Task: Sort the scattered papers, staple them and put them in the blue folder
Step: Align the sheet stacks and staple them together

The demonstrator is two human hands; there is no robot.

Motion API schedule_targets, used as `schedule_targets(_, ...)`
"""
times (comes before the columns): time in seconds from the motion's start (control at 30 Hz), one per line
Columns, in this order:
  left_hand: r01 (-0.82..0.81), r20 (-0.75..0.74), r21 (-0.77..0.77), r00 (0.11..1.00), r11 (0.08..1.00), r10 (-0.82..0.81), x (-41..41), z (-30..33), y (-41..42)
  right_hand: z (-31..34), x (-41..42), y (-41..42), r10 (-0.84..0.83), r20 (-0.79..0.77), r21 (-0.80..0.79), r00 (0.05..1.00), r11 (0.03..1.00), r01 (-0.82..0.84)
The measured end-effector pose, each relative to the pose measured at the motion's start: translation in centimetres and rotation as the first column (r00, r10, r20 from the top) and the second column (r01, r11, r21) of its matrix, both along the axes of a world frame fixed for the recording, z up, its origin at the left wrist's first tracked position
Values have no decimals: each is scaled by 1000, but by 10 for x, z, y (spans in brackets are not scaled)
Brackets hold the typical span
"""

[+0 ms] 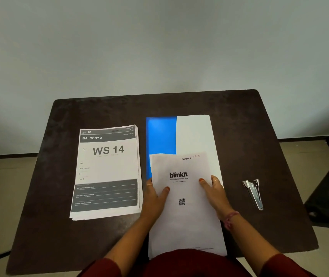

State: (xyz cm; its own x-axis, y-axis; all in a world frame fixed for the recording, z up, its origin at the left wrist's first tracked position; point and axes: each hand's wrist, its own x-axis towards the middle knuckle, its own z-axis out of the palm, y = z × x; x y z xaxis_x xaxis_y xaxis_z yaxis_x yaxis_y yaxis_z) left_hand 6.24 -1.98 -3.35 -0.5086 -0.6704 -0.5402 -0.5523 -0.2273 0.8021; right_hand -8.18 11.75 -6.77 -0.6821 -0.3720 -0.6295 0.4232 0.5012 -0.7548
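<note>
"WS 14", "BALCONY 2" on left stack (107, 170), "blinkit" on held sheet (185, 206) (handwriting seemingly "SECTION 1")

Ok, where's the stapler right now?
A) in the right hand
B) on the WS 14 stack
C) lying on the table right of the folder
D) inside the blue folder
C: the stapler lies alone on the table, right of the blue folder, in neither hand.

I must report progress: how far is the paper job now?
Done: one sorted stack lies left of the blue folder. In hand: both hands, left and right, hold the blinkit papers over the folder. Left: the stapler lies untouched; whether anything is stapled is unclear.
</note>
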Motion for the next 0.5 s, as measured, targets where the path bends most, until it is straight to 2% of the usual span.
schedule_targets(0.17,-97,-83,-48,992,994,92,1,7,-5,17,-7,0,21,-19,-81,1000,996,-23)
schedule_targets(0.37,-135,-390,-95,917,986,88,-11,52,-20,78,-28,-8,-25,-69,-326,997,945,1)
schedule_targets(0.5,-130,-521,-180,853,975,18,-26,85,-32,122,-41,-17,-64,-178,-458,982,888,-25)
